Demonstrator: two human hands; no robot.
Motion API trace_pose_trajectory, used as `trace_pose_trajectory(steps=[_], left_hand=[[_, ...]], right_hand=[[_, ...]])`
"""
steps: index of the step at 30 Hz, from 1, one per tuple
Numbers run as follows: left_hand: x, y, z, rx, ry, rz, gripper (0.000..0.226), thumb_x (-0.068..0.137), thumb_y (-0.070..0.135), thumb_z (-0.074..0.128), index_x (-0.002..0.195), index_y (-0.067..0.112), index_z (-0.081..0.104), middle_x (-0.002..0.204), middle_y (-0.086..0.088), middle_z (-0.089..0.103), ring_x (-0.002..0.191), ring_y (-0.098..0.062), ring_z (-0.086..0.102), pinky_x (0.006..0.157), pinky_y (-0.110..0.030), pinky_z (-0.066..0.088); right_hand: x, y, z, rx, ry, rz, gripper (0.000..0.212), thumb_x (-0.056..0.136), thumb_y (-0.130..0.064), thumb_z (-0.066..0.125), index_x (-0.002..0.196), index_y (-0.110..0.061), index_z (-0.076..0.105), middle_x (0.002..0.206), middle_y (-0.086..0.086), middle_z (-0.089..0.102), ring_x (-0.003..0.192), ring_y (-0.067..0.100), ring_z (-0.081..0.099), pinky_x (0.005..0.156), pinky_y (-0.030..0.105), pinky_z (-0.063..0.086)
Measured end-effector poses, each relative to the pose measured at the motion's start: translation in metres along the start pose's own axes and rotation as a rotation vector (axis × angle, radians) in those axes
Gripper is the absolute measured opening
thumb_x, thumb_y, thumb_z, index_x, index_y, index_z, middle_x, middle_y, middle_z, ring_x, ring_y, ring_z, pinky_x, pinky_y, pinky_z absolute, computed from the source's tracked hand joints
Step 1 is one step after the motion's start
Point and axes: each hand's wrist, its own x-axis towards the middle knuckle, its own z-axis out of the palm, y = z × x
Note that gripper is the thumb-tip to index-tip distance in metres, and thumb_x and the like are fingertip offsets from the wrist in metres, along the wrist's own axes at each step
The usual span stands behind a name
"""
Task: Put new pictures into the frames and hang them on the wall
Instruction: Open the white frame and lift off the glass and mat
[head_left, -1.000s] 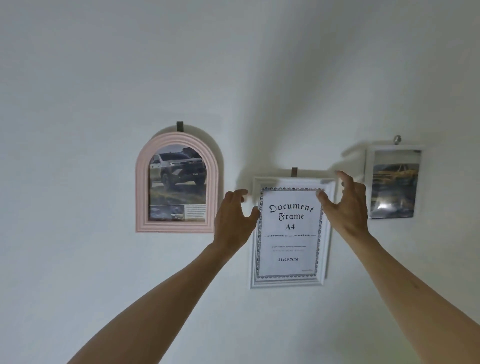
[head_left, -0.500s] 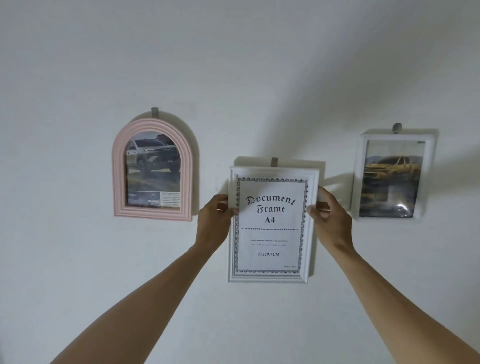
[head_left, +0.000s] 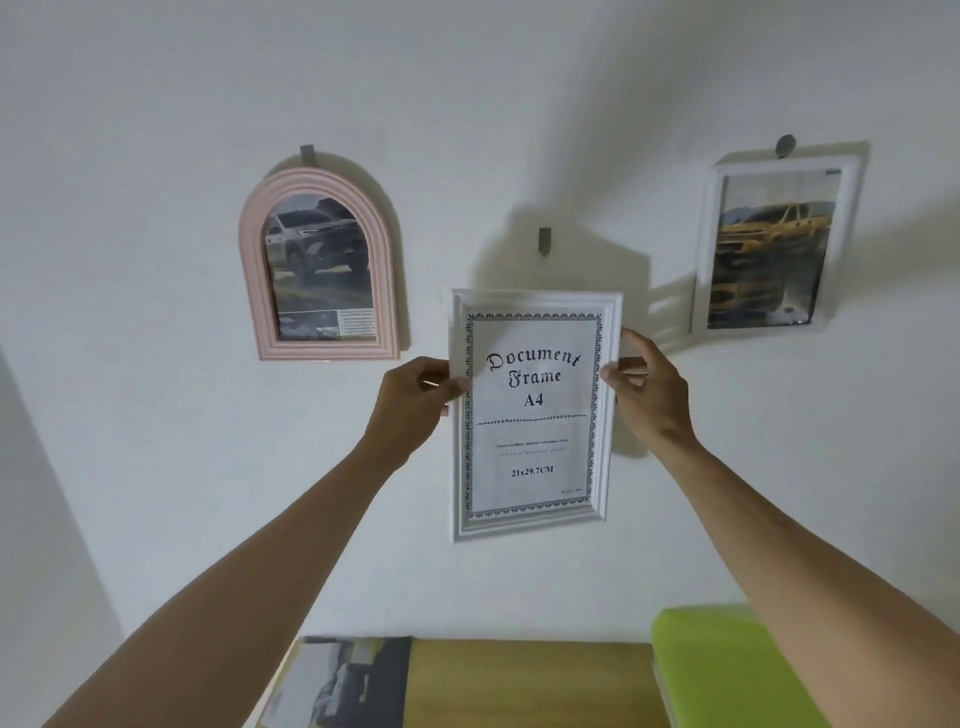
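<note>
Since half a sec ago you've lifted the white document frame (head_left: 532, 415) off its hook (head_left: 544, 241): its top edge sat right under the hook then, now it's lower and clear of it, w/ bare wall (head_left: 156, 467) and shadow between. The view has dropped too, so a wooden table (head_left: 524, 675) now shows at the bottom, w/ a printed picture sheet (head_left: 337, 680) lying at its left and a lime-green item (head_left: 727, 670) at its right. The frame is upright, tilted a touch, held in front of the wall btwn the pink arched frame (head_left: 318, 265) on the left and the white frame w/ the yellow car pic (head_left: 774, 244) on the right; both hang on their own hooks. Insert reads "Document Frame A4". Your left hand (head_left: 415, 405) grips the frame's left edge about a third down, thumb on the front, fingers curled behind. Your right hand (head_left: 649, 395) does the same on the right edge at about the same height, thumb tip on the front moulding, fingers wrapped round the back. Both grips are clamped on the frame, not spread.
</note>
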Motion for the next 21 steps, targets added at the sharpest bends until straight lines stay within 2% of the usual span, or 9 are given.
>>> trace_pose_trajectory(steps=[2,5,6,8,11,14,17,19,21], left_hand=[[-0.022,-0.011,-0.008,0.004,-0.032,-0.025,0.016,0.081,0.020,0.078,0.094,0.015,0.071,0.088,-0.001,0.075,0.079,-0.026,0.067,0.079,-0.043,0.057],[-0.054,-0.033,-0.018,0.017,-0.045,-0.075,0.014,0.081,0.018,0.078,0.092,0.013,0.071,0.086,0.000,0.075,0.076,-0.014,0.068,0.070,-0.026,0.053],[-0.064,-0.040,-0.021,0.045,-0.045,-0.089,0.013,0.081,0.018,0.078,0.092,0.014,0.071,0.086,0.000,0.075,0.077,-0.012,0.068,0.070,-0.022,0.052],[-0.083,-0.055,-0.025,0.105,-0.055,-0.106,0.012,0.081,0.020,0.077,0.091,0.015,0.072,0.086,0.000,0.074,0.079,-0.014,0.069,0.070,-0.019,0.053],[-0.108,-0.073,-0.028,0.191,-0.050,-0.082,0.013,0.080,0.023,0.077,0.089,0.017,0.072,0.082,0.003,0.071,0.075,-0.011,0.066,0.070,-0.020,0.052],[-0.130,-0.084,-0.026,0.294,-0.033,-0.022,0.014,0.081,0.027,0.075,0.092,0.020,0.070,0.082,0.010,0.068,0.077,-0.008,0.064,0.075,-0.028,0.055],[-0.152,-0.090,-0.019,0.385,-0.006,0.021,0.012,0.083,0.031,0.072,0.092,0.024,0.067,0.081,0.010,0.064,0.076,-0.008,0.061,0.076,-0.031,0.052],[-0.165,-0.091,-0.016,0.382,0.013,0.027,0.010,0.085,0.032,0.070,0.091,0.026,0.065,0.081,0.010,0.062,0.074,-0.006,0.060,0.074,-0.030,0.051],[-0.176,-0.091,-0.013,0.358,0.018,0.044,0.011,0.085,0.033,0.070,0.092,0.026,0.067,0.082,0.010,0.061,0.071,-0.006,0.060,0.072,-0.028,0.050]], right_hand=[[-0.022,0.009,0.010,-0.033,-0.022,0.059,0.051,0.090,-0.016,0.068,0.138,-0.023,0.052,0.098,-0.002,0.069,0.087,0.009,0.067,0.073,0.003,0.044],[-0.061,0.021,0.032,-0.181,-0.088,0.152,0.058,0.090,-0.017,0.067,0.143,-0.021,0.042,0.118,0.003,0.062,0.105,0.023,0.063,0.088,0.031,0.052],[-0.075,0.020,0.039,-0.215,-0.098,0.170,0.061,0.090,-0.018,0.068,0.144,-0.021,0.040,0.122,0.003,0.059,0.107,0.023,0.061,0.091,0.036,0.051],[-0.103,0.012,0.051,-0.174,-0.135,0.175,0.060,0.090,-0.022,0.069,0.143,-0.022,0.041,0.121,0.002,0.059,0.103,0.021,0.062,0.086,0.030,0.049],[-0.138,-0.014,0.070,-0.075,-0.255,0.202,0.046,0.091,-0.031,0.065,0.135,-0.029,0.050,0.112,-0.004,0.067,0.089,0.007,0.066,0.072,0.018,0.051],[-0.160,-0.038,0.088,-0.075,-0.365,0.221,0.040,0.089,-0.050,0.059,0.126,-0.035,0.058,0.107,-0.009,0.069,0.091,0.009,0.069,0.080,0.033,0.059],[-0.174,-0.059,0.102,-0.104,-0.375,0.265,0.048,0.082,-0.064,0.058,0.114,-0.029,0.064,0.099,-0.007,0.072,0.087,0.011,0.070,0.078,0.029,0.056],[-0.180,-0.070,0.109,-0.125,-0.347,0.285,0.041,0.079,-0.058,0.065,0.100,-0.024,0.064,0.092,-0.004,0.073,0.082,0.016,0.072,0.076,0.033,0.057],[-0.184,-0.075,0.115,-0.100,-0.303,0.303,0.020,0.078,-0.039,0.070,0.084,-0.022,0.061,0.087,0.000,0.072,0.077,0.022,0.073,0.075,0.041,0.060]])
